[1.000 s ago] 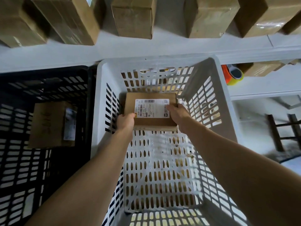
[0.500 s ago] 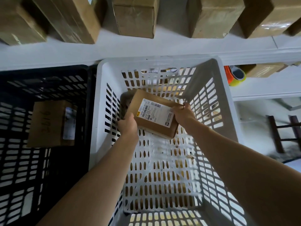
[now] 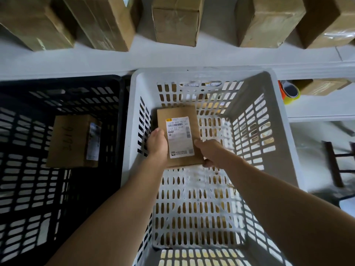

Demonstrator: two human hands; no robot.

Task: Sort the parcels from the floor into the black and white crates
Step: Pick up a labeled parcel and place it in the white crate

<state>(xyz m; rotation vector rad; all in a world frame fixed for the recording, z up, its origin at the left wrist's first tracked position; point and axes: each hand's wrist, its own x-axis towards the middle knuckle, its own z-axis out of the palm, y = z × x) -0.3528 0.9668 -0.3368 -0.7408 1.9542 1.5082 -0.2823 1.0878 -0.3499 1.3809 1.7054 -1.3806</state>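
The small, flat cardboard parcel (image 3: 179, 135) looks light and stiff, easy to hold by its side edges, and the left hand (image 3: 157, 143) and right hand (image 3: 209, 152) both grip it there, down inside the white crate (image 3: 192, 72).

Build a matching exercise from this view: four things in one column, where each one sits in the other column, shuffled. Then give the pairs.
Things
1. labelled parcel
2. parcel with handwriting
3. tape roll
4. row of big boxes

Places
A. on the white surface to the right of the white crate
B. lying in the black crate
C. lined up beyond both crates
D. held by the left hand and right hand inside the white crate

Pairs: 1-D, 2-B, 3-A, 4-C
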